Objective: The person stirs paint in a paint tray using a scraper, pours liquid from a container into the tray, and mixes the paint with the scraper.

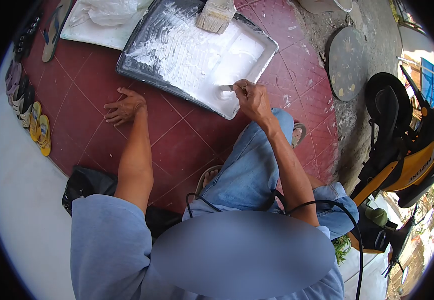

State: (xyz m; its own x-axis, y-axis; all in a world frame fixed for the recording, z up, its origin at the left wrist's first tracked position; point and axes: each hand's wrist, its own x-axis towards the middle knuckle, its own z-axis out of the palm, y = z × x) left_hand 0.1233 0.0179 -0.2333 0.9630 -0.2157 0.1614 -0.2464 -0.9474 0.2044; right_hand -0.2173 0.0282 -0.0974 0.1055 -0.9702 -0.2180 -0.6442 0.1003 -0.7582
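A black paint tray (147,77) lies on the red tiled floor, its ribbed slope and well coated in white paint (242,50). My right hand (253,101) is closed at the tray's near right corner. From its fingers a short, thin stick (225,88) reaches into the wet paint; its exact kind is hard to make out. A wide paintbrush (216,20) with paint-covered bristles rests at the tray's far side, untouched. My left hand (126,106) lies on the floor left of the tray, fingers spread, holding nothing.
Left of the tray sits a white board (89,30) with a crumpled plastic bag (109,11). Sandals (44,135) and shoes line the left edge. A black bag (89,185) is by my left arm. To the right are a round dark lid (347,62) and a yellow motorbike (402,175).
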